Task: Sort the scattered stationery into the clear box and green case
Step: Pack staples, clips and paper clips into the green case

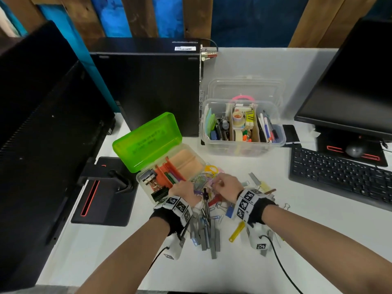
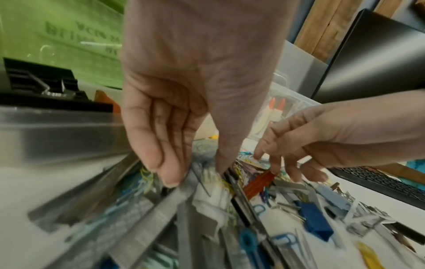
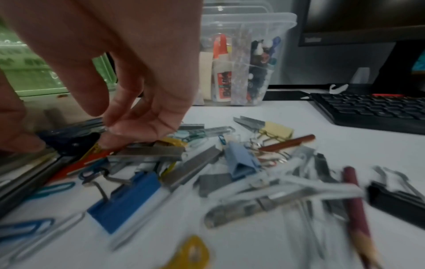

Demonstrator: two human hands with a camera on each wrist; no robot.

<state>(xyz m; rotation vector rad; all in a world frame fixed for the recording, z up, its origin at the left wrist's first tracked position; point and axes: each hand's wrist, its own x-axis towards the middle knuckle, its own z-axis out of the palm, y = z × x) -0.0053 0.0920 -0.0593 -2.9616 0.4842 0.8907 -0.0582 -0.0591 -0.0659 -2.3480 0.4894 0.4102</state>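
Your 2 hands work the top of the stationery pile (image 1: pixel 209 211), which lies on the white desk (image 1: pixel 297 230) just beside the open green case (image 1: pixel 169 164); that nearness keeps each carry short. Your left hand (image 2: pixel 184 102) reaches down with straight, relaxed fingers, gripping nothing I can make out. Your right hand (image 3: pixel 128 102) curls its fingertips onto the heap; whether it pinches a piece, I cannot tell. The clear box (image 1: pixel 242 126) sits farther back. Free desk lies to your right, up to the keyboard (image 1: pixel 339 177).
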